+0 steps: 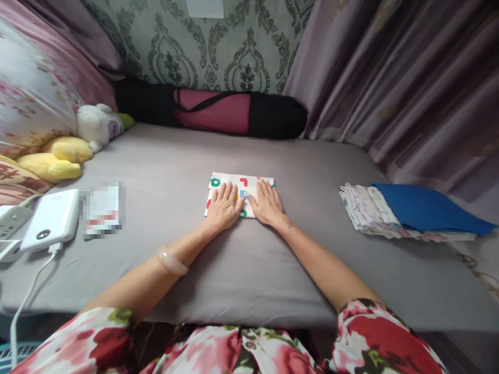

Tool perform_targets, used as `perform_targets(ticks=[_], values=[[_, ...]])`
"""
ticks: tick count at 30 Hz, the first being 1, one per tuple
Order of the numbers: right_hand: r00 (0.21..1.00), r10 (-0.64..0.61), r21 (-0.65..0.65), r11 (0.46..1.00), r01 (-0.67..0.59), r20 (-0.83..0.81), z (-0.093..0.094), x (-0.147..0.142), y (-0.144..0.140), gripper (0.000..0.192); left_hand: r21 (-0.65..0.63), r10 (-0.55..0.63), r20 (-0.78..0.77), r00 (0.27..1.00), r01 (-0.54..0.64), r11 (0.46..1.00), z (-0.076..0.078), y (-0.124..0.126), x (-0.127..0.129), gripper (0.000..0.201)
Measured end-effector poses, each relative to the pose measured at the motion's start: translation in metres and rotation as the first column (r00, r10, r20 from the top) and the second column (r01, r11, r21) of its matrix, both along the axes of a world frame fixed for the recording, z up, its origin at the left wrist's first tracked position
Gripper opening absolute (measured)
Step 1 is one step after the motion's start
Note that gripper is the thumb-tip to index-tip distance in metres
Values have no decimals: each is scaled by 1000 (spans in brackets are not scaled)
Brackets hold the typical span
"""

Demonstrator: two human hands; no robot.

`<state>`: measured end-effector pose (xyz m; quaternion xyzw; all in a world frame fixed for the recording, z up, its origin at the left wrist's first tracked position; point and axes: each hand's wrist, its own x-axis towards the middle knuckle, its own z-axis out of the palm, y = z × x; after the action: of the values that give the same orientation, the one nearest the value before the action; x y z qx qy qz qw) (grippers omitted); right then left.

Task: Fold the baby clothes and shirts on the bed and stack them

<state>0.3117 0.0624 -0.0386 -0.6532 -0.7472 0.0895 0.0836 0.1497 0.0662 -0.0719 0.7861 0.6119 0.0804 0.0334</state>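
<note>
Grey sheeting [163, 171] covers a bed hemmed in by damask wallpaper and mauve curtains, where a person in a floral dress presses a small folded cloth [234, 186] flat. Both palms lie side by side on the cloth, left hand [224, 206] and right hand [268, 203] spread wide with fingers extended, grasping nothing; the downward press looks meant to set the fold's crease. Well to the right of the cloth sits a stack of folded cloths [368, 213] topped by a blue cloth [423, 208], apparently kept apart as finished pieces. Left of the cloth lie a white power bank [50, 221] with its cable, and plush toys [74, 148]. Beyond the cloth, against the wall, rests a rolled black-and-maroon bag [218, 110].
</note>
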Motion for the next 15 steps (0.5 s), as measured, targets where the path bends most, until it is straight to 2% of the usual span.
perform_targets(ticks=[4, 9, 12, 15], values=[[999, -17, -63, 998, 19, 36, 7, 15, -7, 66, -15, 13, 16, 1000, -13, 1000, -3, 0, -23, 63], [997, -54, -111, 992, 60, 61, 9, 36, -3, 69, -69, 19, 40, 999, -16, 997, 8, 2, -55, 60], [997, -58, -18, 998, 59, 46, 7, 37, 12, 69, -23, 52, 77, 996, -51, 998, 18, 3, -58, 57], [1000, 19, 86, 996, -21, 24, 6, 26, 25, 67, 32, 73, 98, 993, -77, 997, 23, 2, -51, 55]])
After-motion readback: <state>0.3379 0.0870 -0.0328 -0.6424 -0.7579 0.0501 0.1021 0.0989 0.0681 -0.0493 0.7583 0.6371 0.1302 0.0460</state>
